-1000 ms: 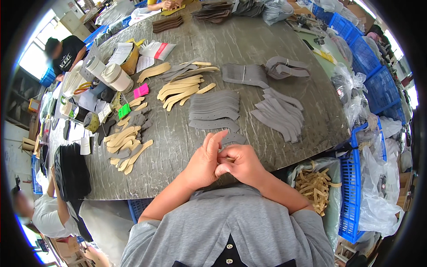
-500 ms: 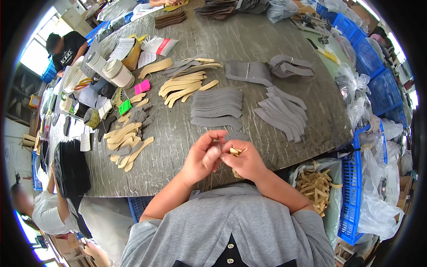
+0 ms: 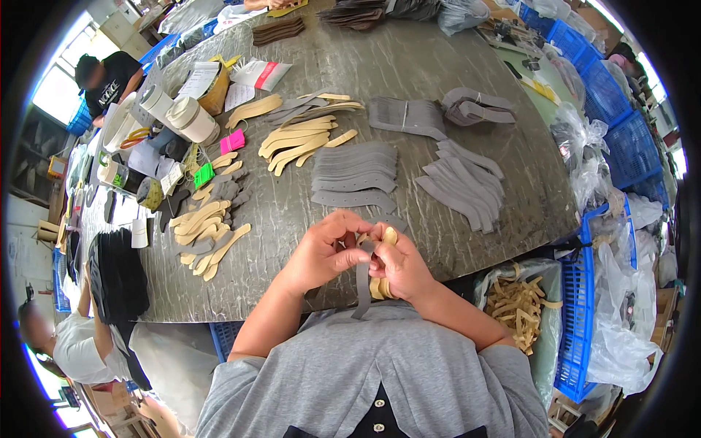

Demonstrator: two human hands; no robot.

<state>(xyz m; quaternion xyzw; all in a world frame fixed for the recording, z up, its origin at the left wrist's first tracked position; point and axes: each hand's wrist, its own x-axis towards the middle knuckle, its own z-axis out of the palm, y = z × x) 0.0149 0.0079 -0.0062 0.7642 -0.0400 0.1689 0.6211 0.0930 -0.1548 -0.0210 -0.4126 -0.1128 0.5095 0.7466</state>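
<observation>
Both hands meet in front of my chest, just over the table's near edge. My left hand [image 3: 325,252] pinches the upper end of a narrow grey strip [image 3: 362,288], which hangs down between the hands. My right hand [image 3: 403,269] is closed around tan strips [image 3: 380,287]; a tan end pokes out above its fingers and more tan shows below. Its fingertips touch the grey strip's top. Part of a grey piece [image 3: 388,222] shows just beyond the fingers. Farther out lies a row of overlapping grey straps [image 3: 355,168] with small holes.
Tan curved pieces [image 3: 296,139] and more grey bundles [image 3: 405,117] lie across the table. White containers [image 3: 191,119] and paper stand at the left. A lined bin of tan scraps [image 3: 520,306] and a blue crate [image 3: 575,321] sit at my right. Two people work at the left.
A grey strip now hangs between my hands, where it did not show before. More of the tan strips shows above and below my right fingers. My left hand has shifted slightly left.
</observation>
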